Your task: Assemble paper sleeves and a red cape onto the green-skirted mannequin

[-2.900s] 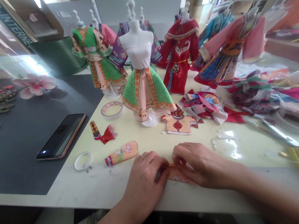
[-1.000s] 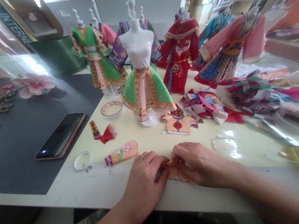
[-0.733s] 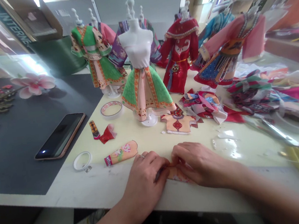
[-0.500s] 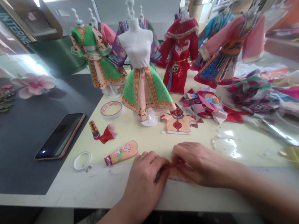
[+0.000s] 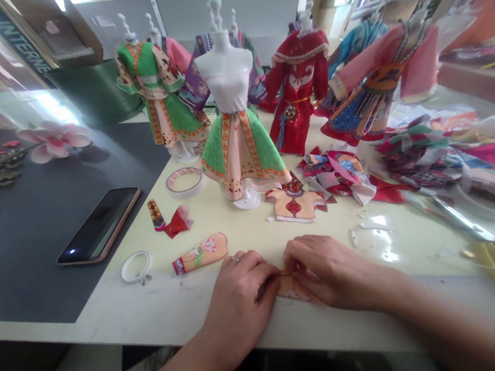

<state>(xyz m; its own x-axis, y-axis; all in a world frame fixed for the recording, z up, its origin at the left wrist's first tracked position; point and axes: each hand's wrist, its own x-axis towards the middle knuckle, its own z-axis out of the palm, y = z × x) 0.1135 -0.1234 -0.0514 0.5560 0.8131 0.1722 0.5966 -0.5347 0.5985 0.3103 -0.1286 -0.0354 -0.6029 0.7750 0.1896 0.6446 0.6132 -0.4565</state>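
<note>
My left hand (image 5: pixel 247 288) and my right hand (image 5: pixel 323 269) meet at the table's front, both with closed fingers pinching a small peach floral fabric piece (image 5: pixel 294 289). Much of that piece is hidden under my fingers. Left of my left hand lies a similar peach sleeve-shaped piece (image 5: pixel 204 251) with flowers and a dark pink band at its narrow end. Beyond my hands, a peach bodice-shaped piece (image 5: pixel 294 204) with red motifs lies flat. Behind it a small white dress form (image 5: pixel 225 71) stands upright, wearing a green and pink skirt (image 5: pixel 257 148).
Several dressed doll forms, one in a red robe (image 5: pixel 294 101), line the back. A phone (image 5: pixel 101 226), a tape roll (image 5: pixel 184 182) and a smaller white tape ring (image 5: pixel 135 266) lie left. Fabric scraps (image 5: pixel 433 150) and scissors (image 5: pixel 463 219) are at right.
</note>
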